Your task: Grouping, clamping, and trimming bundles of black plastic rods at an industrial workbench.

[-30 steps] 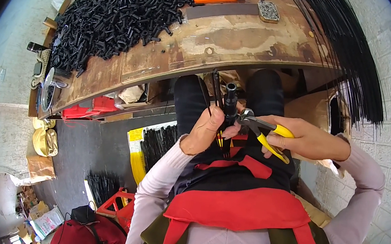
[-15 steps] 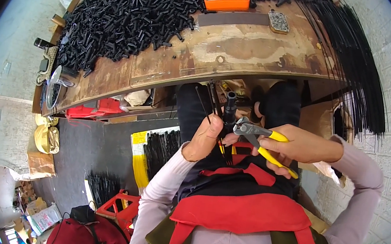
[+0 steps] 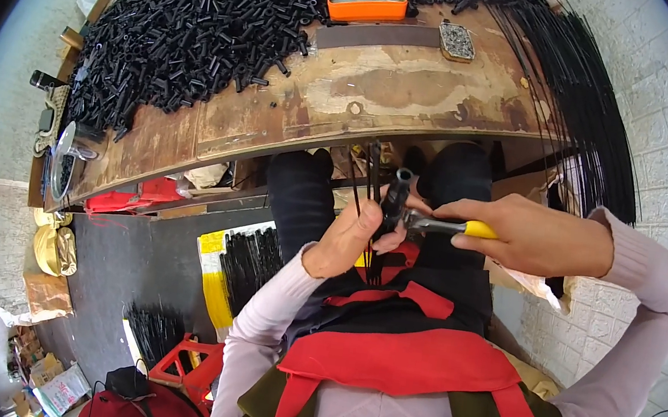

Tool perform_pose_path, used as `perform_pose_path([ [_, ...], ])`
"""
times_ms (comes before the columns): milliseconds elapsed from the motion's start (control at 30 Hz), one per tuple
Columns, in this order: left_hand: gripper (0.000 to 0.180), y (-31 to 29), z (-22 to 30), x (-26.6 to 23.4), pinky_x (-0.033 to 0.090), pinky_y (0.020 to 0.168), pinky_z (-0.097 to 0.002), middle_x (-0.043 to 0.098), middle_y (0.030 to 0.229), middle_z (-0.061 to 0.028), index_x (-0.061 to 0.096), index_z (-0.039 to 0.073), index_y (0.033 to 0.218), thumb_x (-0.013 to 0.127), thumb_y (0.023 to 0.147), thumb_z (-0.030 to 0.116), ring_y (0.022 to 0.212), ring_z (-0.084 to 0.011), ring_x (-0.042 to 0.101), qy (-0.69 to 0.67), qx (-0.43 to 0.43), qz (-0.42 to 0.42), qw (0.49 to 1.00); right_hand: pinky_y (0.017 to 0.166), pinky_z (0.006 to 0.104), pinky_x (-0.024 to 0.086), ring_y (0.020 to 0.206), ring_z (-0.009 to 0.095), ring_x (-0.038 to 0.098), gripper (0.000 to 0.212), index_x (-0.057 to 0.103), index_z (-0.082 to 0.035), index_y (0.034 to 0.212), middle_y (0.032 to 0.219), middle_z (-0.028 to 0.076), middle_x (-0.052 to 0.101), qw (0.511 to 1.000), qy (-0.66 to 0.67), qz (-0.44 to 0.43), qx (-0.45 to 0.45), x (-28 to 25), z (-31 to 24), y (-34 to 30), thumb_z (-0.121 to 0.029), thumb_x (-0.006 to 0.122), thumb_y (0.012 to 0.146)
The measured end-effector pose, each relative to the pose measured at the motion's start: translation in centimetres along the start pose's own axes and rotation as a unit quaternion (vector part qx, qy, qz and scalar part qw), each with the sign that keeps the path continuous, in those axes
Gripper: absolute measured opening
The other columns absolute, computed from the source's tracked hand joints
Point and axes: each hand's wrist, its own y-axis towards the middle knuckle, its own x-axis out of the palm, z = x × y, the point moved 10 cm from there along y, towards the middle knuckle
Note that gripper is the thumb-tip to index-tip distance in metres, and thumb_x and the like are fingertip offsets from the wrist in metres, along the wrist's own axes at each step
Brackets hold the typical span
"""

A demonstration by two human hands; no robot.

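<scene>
Over my lap, my left hand (image 3: 344, 241) is closed round a short black tube (image 3: 395, 198) and several thin black rods (image 3: 373, 167). The tube stands nearly upright with its open round end toward me. From the right, my right hand (image 3: 543, 237) grips end-cutting pliers (image 3: 430, 225) by their yellow handles. Their metal jaws are at the side of the tube, close to my left fingers. Whether the jaws bite on something there, I cannot tell.
A wooden workbench (image 3: 278, 122) curves across in front. On it lie a heap of short black tubes (image 3: 205, 34), an orange tin (image 3: 367, 2), a small box of tiny metal bits (image 3: 456, 42) and long black rods (image 3: 600, 83). A red stool (image 3: 202, 367) stands at lower left.
My right hand has brought the pliers left, against the tube. Their handles, spread apart before, now look closer together. The tube has tilted slightly, and the whole view has shifted a little.
</scene>
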Motion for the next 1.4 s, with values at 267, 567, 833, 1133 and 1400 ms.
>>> perform_pose_path([
  [267,0.070,-0.7,1.4,-6.5,0.034,0.054,-0.0225,0.045,0.068,0.0020,0.049,-0.001,0.128,0.038,0.098,0.060,0.059,-0.0074,0.042,0.066,0.028,0.225,0.972,0.071,0.0477,0.050,0.086,0.042,0.062,0.048,0.042,-0.005,0.130,0.095,0.024,0.061,0.941,-0.099,0.285,-0.156,-1.8,2.4,6.2,-0.036,0.056,0.096],
  [567,0.064,-13.6,20.3,-12.7,0.032,0.060,-0.0249,0.032,0.071,0.0021,0.045,0.000,0.131,0.036,0.100,0.055,0.063,-0.0101,0.032,-0.050,0.365,0.452,0.813,0.070,0.0386,0.050,0.089,0.029,0.058,0.042,0.057,-0.002,0.111,0.100,0.013,0.055,0.806,-0.304,0.273,-0.429,5.3,-1.3,4.7,-0.033,0.068,0.085],
  [833,0.055,-7.6,5.7,-9.6,0.043,0.099,-0.0390,0.054,0.103,-0.0117,0.045,-0.007,0.127,0.056,0.096,0.036,0.099,-0.0236,0.053,-0.306,0.296,0.291,0.857,0.052,0.0299,0.058,0.061,0.019,0.065,0.041,0.051,0.002,0.108,0.087,0.015,0.063,0.667,0.527,0.439,-0.291,2.5,10.2,-3.5,0.007,0.065,0.070],
  [1133,0.061,-3.6,-20.6,-7.0,0.043,0.104,-0.0469,0.061,0.120,-0.0208,0.051,-0.007,0.125,0.032,0.103,0.046,0.114,-0.0350,0.057,-0.498,-0.135,0.247,0.820,0.060,0.0238,0.053,0.078,0.013,0.063,0.047,0.057,-0.001,0.108,0.092,0.008,0.062,0.677,0.326,0.597,-0.280,0.9,10.6,-14.1,0.007,0.076,0.066],
  [1400,0.032,0.2,-2.6,-0.8,0.044,0.097,-0.0271,0.065,0.112,-0.0058,0.059,0.000,0.126,0.048,0.102,0.019,0.109,-0.0140,0.058,0.081,0.011,0.181,0.980,0.063,0.0222,0.043,0.070,0.007,0.052,0.036,0.067,-0.007,0.114,0.089,0.001,0.058,0.814,0.335,0.404,-0.249,2.8,5.0,2.6,-0.014,0.076,0.081],
])
